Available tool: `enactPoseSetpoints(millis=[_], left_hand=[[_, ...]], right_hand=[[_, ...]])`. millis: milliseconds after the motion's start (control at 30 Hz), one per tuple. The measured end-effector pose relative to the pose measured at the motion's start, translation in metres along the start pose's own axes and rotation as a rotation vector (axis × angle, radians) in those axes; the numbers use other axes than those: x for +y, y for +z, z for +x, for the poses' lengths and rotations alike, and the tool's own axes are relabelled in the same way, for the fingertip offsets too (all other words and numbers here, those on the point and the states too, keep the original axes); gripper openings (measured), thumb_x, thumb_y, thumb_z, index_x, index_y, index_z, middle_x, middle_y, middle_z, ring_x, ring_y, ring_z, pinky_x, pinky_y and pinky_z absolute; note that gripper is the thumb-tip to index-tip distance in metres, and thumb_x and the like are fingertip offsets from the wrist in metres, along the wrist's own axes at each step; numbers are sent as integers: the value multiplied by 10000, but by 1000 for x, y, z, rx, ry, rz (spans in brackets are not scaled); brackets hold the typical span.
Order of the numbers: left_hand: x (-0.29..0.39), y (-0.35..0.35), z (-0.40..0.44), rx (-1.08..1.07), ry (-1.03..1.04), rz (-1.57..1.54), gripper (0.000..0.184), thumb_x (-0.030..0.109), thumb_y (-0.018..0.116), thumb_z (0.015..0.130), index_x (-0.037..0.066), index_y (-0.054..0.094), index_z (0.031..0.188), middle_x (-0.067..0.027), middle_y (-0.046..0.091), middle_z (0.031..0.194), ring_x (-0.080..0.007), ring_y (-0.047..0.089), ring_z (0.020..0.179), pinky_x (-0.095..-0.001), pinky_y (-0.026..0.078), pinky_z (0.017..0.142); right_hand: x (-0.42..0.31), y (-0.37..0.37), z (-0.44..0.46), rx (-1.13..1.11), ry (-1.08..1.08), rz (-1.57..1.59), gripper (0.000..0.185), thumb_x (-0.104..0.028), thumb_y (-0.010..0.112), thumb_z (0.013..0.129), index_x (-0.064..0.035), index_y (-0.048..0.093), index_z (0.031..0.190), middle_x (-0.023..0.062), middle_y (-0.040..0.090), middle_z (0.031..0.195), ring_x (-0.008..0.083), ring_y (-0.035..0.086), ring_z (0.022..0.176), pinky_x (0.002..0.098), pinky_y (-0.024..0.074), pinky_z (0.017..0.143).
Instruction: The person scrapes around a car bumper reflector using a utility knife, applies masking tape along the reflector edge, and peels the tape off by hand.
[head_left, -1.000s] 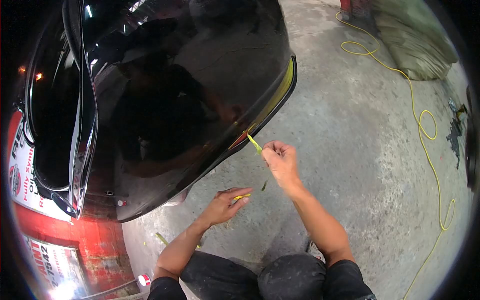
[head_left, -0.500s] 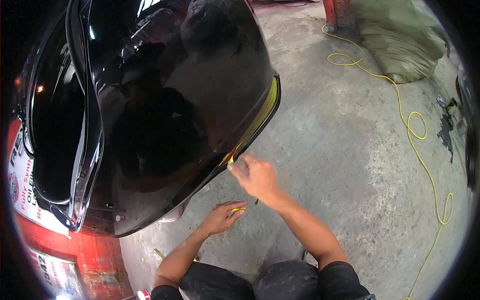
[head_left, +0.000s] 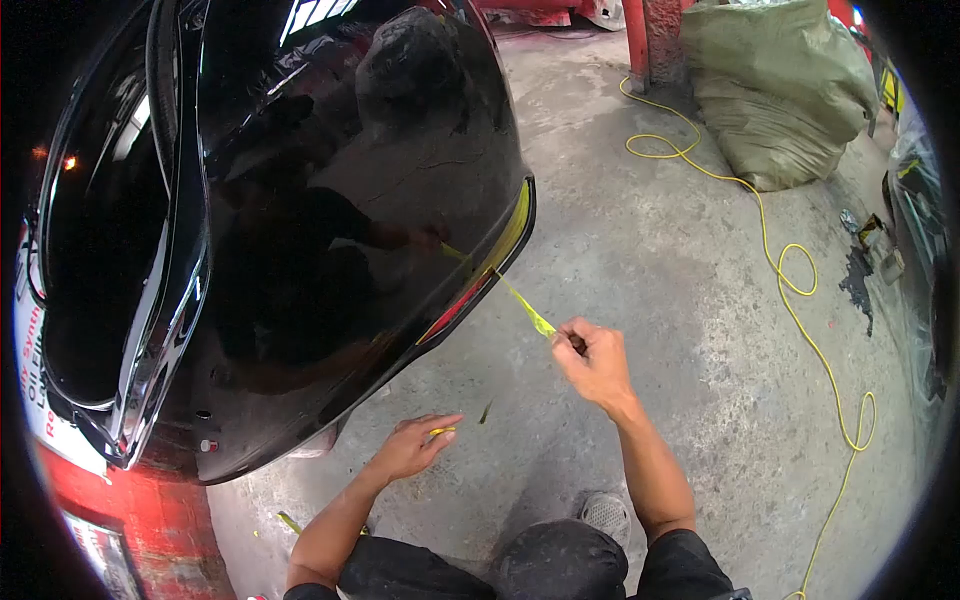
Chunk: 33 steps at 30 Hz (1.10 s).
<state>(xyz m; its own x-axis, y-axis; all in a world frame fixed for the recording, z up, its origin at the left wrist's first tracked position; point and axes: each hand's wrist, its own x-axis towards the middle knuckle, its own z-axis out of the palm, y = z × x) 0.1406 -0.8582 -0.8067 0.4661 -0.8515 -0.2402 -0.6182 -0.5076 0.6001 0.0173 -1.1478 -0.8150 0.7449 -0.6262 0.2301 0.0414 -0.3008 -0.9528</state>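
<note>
My right hand is closed on the end of a yellow masking tape strip. The strip stretches taut to the edge of a glossy black car panel. Along that edge runs a narrow red light or reflector; its lower part shows red, while yellow tape covers the upper part. Below the panel, away from it, my left hand holds a small yellow piece between thumb and fingers; its kind cannot be made out.
A yellow cable winds over the concrete floor on the right. A large filled sack stands beside a red post. Tape scraps lie near my legs. Red drums with signs stand at the lower left.
My right hand has moved right and away from the panel, pulling tape off the light, so more red shows. My left hand keeps its grip on the yellow piece. The view has shifted slightly.
</note>
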Motion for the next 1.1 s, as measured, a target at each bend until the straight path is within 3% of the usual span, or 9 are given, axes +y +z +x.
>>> enactPoseSetpoints(millis=[33, 167, 333, 433, 567, 633, 867, 967, 1100], left_hand=[[0, 0, -1, 1, -9, 0, 368, 299, 545, 980, 140, 593, 1308, -179, 639, 1223, -345, 614, 1121, -402, 468, 954], [2, -3, -2, -24, -34, 11, 372, 314, 532, 984, 143, 595, 1308, -182, 637, 1228, -346, 610, 1130, -406, 467, 960], [-3, -1, 0, -24, -12, 2, 369, 313, 532, 982, 140, 598, 1302, -183, 638, 1224, -346, 606, 1140, -409, 469, 962], [1, -2, 2, -54, -65, -21, 366, 309, 533, 982, 144, 598, 1301, -183, 636, 1227, -351, 604, 1141, -409, 468, 966], [0, -3, 2, -45, -53, -37, 360, 307, 547, 977, 129, 607, 1284, -197, 630, 1227, -361, 614, 1103, -397, 490, 924], [2, -5, 2, -76, -69, -45, 365, 309, 532, 984, 153, 593, 1309, -179, 640, 1218, -339, 604, 1150, -410, 464, 976], [-7, -3, 3, -77, -24, -63, 374, 306, 540, 982, 153, 583, 1320, -190, 633, 1233, -336, 603, 1155, -404, 463, 979], [2, -6, 5, -106, -74, -100, 372, 298, 529, 986, 119, 590, 1307, -200, 625, 1241, -363, 573, 1187, -399, 440, 1006], [-7, -3, 4, -130, -80, -139, 376, 302, 522, 991, 116, 587, 1312, -191, 617, 1259, -355, 563, 1204, -399, 437, 1012]], right_hand=[[-1, -5, -2, 26, -25, -8, 162, -140, 637, 830, 20, 646, 801, -5, 501, 577, 55, 447, 551, 250, 378, 505], [-6, -23, -5, 77, 58, 43, 156, -128, 618, 816, 24, 644, 791, 34, 537, 568, 79, 475, 531, 261, 391, 511], [-11, -44, 3, 205, 74, 131, 128, -105, 630, 849, -5, 627, 770, -65, 491, 601, 18, 414, 550, 227, 309, 478], [-16, -52, 10, 215, 49, 119, 125, -101, 623, 857, -9, 619, 773, -74, 483, 613, 10, 391, 552, 217, 293, 478], [-28, -63, 14, 241, 71, 117, 142, -122, 624, 836, 6, 627, 777, -43, 532, 626, 37, 460, 591, 233, 355, 517], [-29, -68, 11, 293, 100, 277, 144, -126, 625, 853, -3, 623, 776, -49, 533, 653, 32, 457, 606, 228, 348, 524], [-58, -55, 22, 401, 99, 456, 105, -74, 576, 862, -43, 566, 762, -46, 456, 620, 47, 378, 511, 229, 297, 464], [-83, -54, 53, 439, 27, 639, 113, -123, 595, 877, -24, 597, 822, -45, 488, 667, 50, 422, 566, 226, 319, 495], [-119, -46, 81, 483, -50, 780, 62, -64, 561, 888, -35, 569, 834, -33, 448, 618, 59, 361, 488, 237, 290, 457]])
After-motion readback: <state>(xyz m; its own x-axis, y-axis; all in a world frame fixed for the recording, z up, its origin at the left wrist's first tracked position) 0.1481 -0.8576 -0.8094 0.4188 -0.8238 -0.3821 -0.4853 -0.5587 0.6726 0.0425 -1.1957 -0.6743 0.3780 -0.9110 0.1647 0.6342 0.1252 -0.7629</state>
